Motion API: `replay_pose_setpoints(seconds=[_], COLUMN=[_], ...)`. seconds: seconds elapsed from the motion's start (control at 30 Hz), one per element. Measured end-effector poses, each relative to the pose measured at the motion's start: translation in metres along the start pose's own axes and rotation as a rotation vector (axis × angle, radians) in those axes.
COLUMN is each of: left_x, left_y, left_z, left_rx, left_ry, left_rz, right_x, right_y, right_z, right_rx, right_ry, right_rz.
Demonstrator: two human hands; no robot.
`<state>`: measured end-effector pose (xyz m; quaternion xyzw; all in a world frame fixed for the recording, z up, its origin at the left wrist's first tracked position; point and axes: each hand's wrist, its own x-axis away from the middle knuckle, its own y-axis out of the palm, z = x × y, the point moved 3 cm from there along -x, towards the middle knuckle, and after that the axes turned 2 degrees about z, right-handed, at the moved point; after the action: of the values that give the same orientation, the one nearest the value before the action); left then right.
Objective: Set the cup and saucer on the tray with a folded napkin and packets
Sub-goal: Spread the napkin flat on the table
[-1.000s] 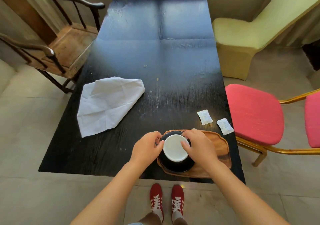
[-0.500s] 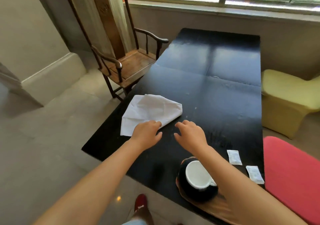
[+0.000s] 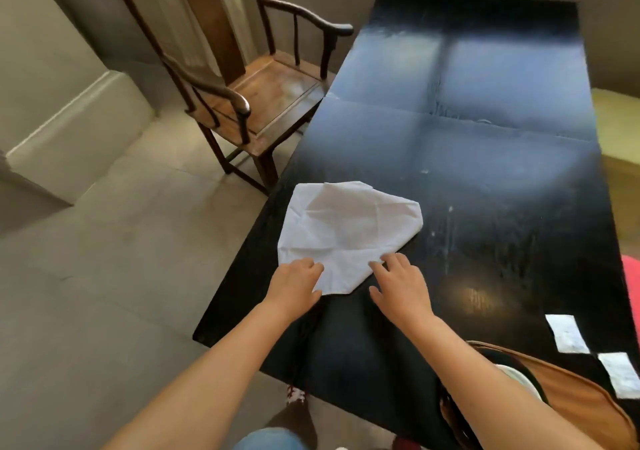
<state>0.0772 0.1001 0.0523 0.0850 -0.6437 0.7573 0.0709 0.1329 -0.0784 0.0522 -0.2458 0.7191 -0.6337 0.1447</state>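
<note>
resting on the near edge of the white napkin (image 3: pixel 346 235), both hands sit low in the middle of the frame. the left hand (image 3: pixel 294 285) lies palm down with its fingertips on the cloth's lower left corner, fingers curled loosely and spread a little; its grip is not closed on anything that can be seen, though the underside of the fingers is hidden. the right hand (image 3: pixel 401 287) lies flat beside it, fingers spread wide, the fingertips touching the napkin's lower right edge, with nothing pinched as far as the view shows.

the napkin lies crumpled and unfolded on the left part of the dark bench (image 3: pixel 485 158), close to the bench's left edge. in the lower right corner the wooden tray (image 3: pixel 581 397) is mostly covered by the right forearm and cut by the frame edge; only a sliver of the white cup (image 3: pixel 519 378) and a dark curve of the saucer (image 3: pixel 498 358) show past the arm, so how they sit cannot be fully made out. two white packets (image 3: pixel 568 333) lie on the bench just above the tray at the right, blurred; the nearer one runs to the frame edge.

a wooden armchair (image 3: pixel 256 93) stands in the upper left beside the bench. a shoe and a bit of blue trouser leg show dimly at the bottom centre, over the tiled floor (image 3: pixel 104 276).
</note>
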Motion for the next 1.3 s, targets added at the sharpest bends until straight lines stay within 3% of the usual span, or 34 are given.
replay_pose_setpoints(seconds=[0.3, 0.53, 0.63, 0.8, 1.07, 1.17, 1.3], left_x=[-0.037, -0.057, -0.062, -0.060, -0.060, -0.055, -0.047], left_y=[0.063, 0.069, 0.052, -0.002, -0.110, -0.144, -0.175], left_z=[-0.018, -0.010, -0.008, -0.011, 0.000, -0.005, -0.027], left_rx=[-0.070, 0.017, 0.160, 0.408, 0.664, 0.622, 0.384], left_ry=[0.197, 0.223, 0.105, 0.047, 0.108, 0.162, 0.220], left_rz=[-0.219, -0.141, -0.153, -0.141, -0.004, 0.021, 0.059], right_x=[-0.015, -0.023, -0.025, -0.030, -0.053, -0.050, -0.051], right_y=[0.078, 0.092, 0.088, 0.047, -0.052, -0.088, -0.136], right_z=[-0.026, -0.027, -0.026, -0.011, -0.010, -0.005, 0.008], right_rx=[0.008, -0.078, -0.141, -0.341, -0.446, -0.591, -0.457], right_ry=[0.129, 0.225, 0.274, 0.325, 0.257, 0.210, 0.061], right_rz=[-0.146, -0.054, -0.012, 0.206, 0.527, 0.583, 0.474])
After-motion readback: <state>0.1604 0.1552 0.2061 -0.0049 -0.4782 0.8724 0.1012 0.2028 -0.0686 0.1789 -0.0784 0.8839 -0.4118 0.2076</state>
